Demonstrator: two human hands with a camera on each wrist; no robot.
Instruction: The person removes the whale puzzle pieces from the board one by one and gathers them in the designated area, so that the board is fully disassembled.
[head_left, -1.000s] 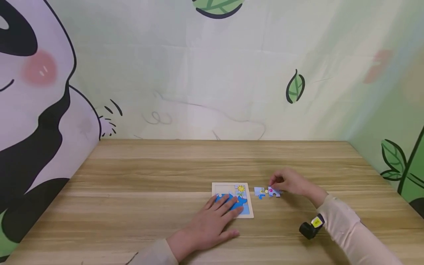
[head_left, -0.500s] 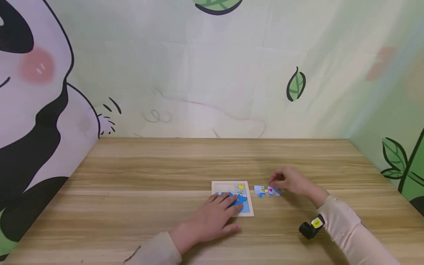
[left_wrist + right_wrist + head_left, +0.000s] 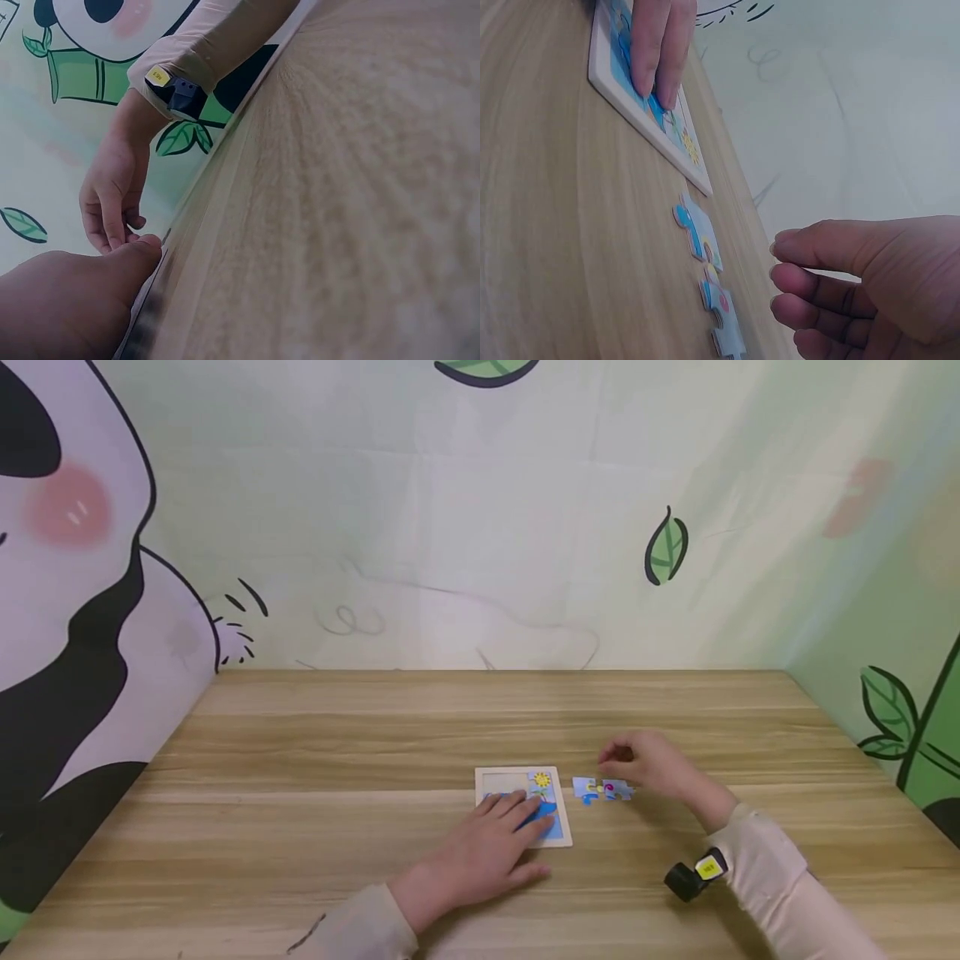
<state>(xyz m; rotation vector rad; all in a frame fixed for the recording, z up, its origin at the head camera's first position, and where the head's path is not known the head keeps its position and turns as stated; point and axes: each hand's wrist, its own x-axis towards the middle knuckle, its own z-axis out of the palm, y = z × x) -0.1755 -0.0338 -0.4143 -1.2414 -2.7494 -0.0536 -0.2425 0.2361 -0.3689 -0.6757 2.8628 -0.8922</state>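
Observation:
My left hand [image 3: 480, 856] lies with spread fingers over a jigsaw puzzle tray [image 3: 565, 814], covering part of its blue picture. A yellow sun shows at the tray's upper right, and its upper left part is bare wood. Just right of the tray, two loose puzzle pieces [image 3: 699, 229] lie end to end on the table, pale blue with bits of yellow and pink. Above and behind them hovers my right hand [image 3: 654, 768]. In the right wrist view its thumb and fingers are loosely bent, with a gap between them and nothing held.
The wood-grain table [image 3: 315, 810] reaches back to a wall [image 3: 465, 543] printed with a panda and leaves. On the right wrist sits a small black device [image 3: 684, 881] with a yellow label.
My right hand has lifted off the right-hand loose piece and shifted a little left and away. The left hand stays on the tray. The head view has tilted slightly.

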